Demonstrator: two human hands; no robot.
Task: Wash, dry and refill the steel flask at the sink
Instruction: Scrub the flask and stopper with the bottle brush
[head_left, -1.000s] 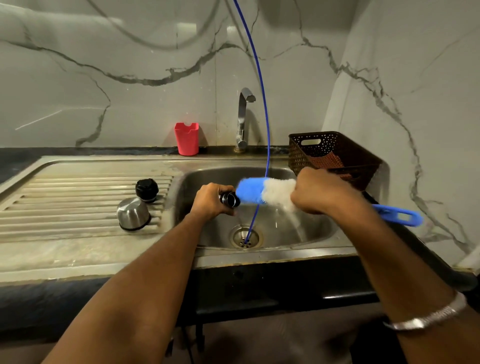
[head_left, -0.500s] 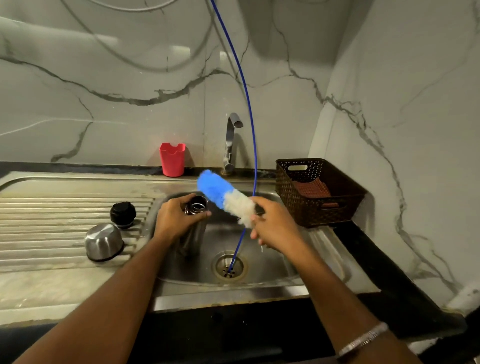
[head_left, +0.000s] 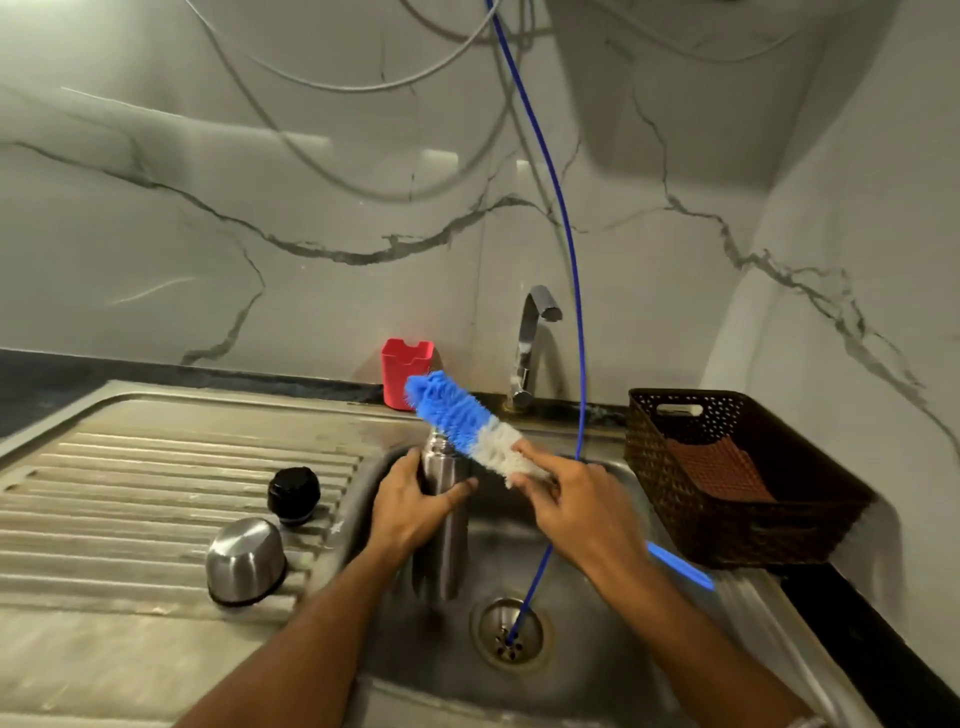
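My left hand (head_left: 413, 506) grips the steel flask (head_left: 448, 530), which stands upright in the sink basin (head_left: 597, 670) with its neck open. My right hand (head_left: 576, 501) holds a bottle brush (head_left: 470, 423) with a blue and white bristle head. The head points up and to the left, just above and behind the flask's mouth, outside the flask. The brush's blue handle (head_left: 680, 565) sticks out behind my right wrist. On the draining board (head_left: 130, 499) lie the flask's steel cup (head_left: 244, 564), upside down, and its black stopper (head_left: 293, 493).
A thin blue hose (head_left: 571, 270) hangs from above into the drain (head_left: 511, 631). The tap (head_left: 532, 343) stands at the back of the basin with a red holder (head_left: 406, 370) to its left. A dark brown perforated basket (head_left: 737, 478) holding a reddish cloth sits right of the sink.
The flask went from lying sideways in my left hand to standing upright in the basin. The brush came away from its mouth and swung upward. The view rose and drew closer.
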